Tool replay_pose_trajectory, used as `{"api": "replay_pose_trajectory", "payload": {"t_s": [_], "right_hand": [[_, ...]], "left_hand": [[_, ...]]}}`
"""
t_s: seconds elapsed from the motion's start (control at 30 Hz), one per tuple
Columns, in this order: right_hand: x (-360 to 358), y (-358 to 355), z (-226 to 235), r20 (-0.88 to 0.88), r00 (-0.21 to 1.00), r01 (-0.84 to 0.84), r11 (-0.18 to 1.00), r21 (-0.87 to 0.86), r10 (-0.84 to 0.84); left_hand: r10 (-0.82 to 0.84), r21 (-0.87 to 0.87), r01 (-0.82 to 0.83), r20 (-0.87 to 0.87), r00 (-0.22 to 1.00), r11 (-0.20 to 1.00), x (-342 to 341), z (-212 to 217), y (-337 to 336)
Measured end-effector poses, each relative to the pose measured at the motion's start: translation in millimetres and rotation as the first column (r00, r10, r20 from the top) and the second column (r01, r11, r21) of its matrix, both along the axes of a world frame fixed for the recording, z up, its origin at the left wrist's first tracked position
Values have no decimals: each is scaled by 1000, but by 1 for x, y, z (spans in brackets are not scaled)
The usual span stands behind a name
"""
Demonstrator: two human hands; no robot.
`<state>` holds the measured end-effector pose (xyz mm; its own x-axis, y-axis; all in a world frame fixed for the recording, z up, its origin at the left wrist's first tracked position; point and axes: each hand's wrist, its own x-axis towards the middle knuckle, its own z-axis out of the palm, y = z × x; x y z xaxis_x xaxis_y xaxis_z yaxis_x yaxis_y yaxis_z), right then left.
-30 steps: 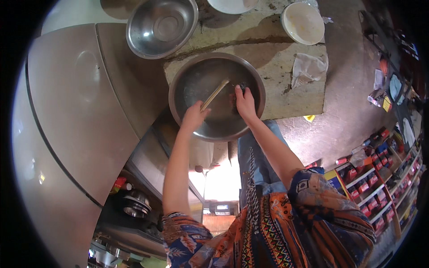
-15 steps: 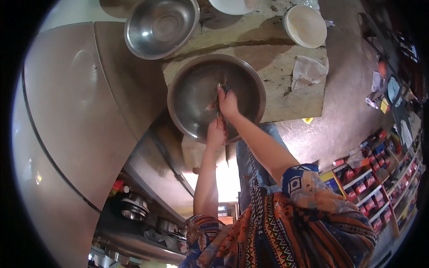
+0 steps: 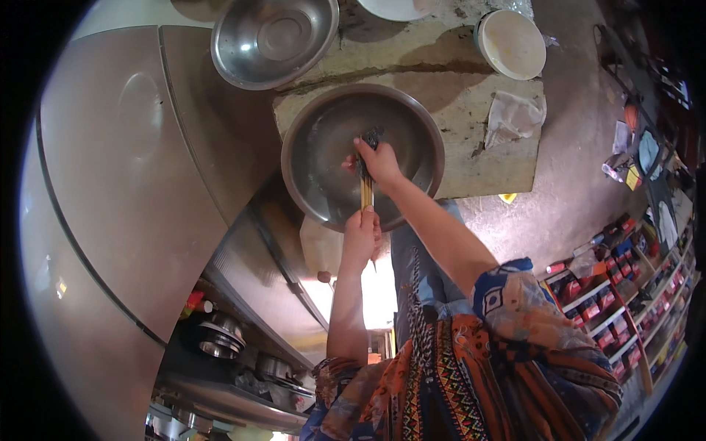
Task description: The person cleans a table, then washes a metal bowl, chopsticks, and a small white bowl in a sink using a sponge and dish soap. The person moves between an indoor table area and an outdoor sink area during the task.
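Observation:
A wide metal basin [image 3: 316, 184] stands at the near edge of a rough wooden table. Over its middle I hold a small bundle of slim yellowish chopsticks [image 3: 367, 192], pointing toward me. My left hand [image 3: 359, 239] is closed round their near end, at the basin's near rim. Farther in, my right hand [image 3: 381, 163] is wrapped round the far part of the bundle. A dark, crinkled piece [image 3: 373, 136] sticks out past its thumb; whether it is a scrubber or the sticks' dark ends I cannot tell.
On the wooden table [image 3: 456, 165] stand a second metal basin [image 3: 243, 66] at far left, a white bowl [image 3: 515, 44] at right and a crumpled plastic bag [image 3: 515, 117]. A large metallic panel [image 3: 110, 147] rises on the left. Shelves of small packets [image 3: 610, 316] stand at lower right.
My left hand has slid toward me along the chopsticks and slightly right, so more of their yellowish length shows between my hands. My right hand stays near the basin's middle.

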<state>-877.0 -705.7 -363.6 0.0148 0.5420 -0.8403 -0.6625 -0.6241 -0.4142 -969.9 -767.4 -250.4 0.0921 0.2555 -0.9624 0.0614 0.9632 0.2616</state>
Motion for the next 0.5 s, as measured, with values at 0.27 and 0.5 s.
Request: {"api": "replay_pose_trajectory", "payload": {"t_s": [0.27,0.5], "right_hand": [[8,7,-22,388,832,-421,907,-23,396],[28,12,21,808,227,-485,783,-390,544]], "left_hand": [[-44,150,57,-91,995,987,-3,-6,-29],[401,13,-412,202,893,911,-28,-32,-33]]}}
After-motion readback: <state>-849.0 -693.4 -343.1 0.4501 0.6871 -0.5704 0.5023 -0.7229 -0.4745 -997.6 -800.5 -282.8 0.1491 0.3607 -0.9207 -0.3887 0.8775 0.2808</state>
